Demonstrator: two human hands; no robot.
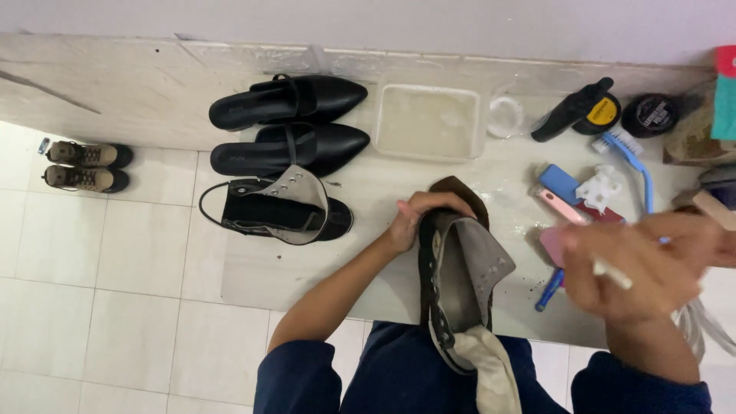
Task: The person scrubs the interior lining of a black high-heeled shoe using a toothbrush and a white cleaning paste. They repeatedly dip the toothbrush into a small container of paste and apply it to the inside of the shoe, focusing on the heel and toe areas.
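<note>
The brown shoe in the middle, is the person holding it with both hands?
No: only the left hand grips the brown shoe; the right hand is off to the side, holding a small white stick-like thing.

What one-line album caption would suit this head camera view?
Left hand grips a brown boot while the blurred right hand holds a small white stick, black shoes beside.
</note>
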